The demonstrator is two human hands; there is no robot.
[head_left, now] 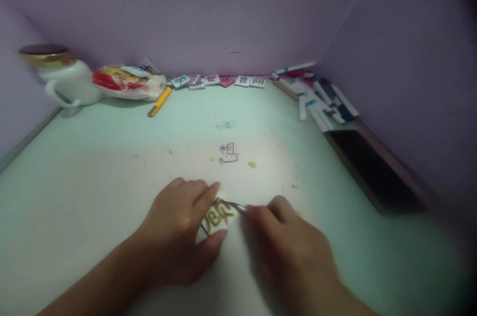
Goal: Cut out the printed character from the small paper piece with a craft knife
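A small pale tile [217, 216] with a dark, yellow-edged character lies on the table in the middle. My left hand [186, 224] grips it from the left, thumb along its lower edge and fingers along its upper edge. My right hand [286, 241] is closed around a thin metal-tipped tool [238, 206], whose tip touches the upper right part of the character. The tool's handle is hidden inside the hand. Just beyond the tile, a purple character [228, 153] is written on the pale surface, with small yellow scraps [252, 164] around it.
Along the back wall are a white mug [76, 82], a red and white packet [128, 82], a yellow cutter [160, 102] and several character tiles [242, 81]. Several markers [313, 102] are heaped at the back right, near a dark phone-like slab [372, 169].
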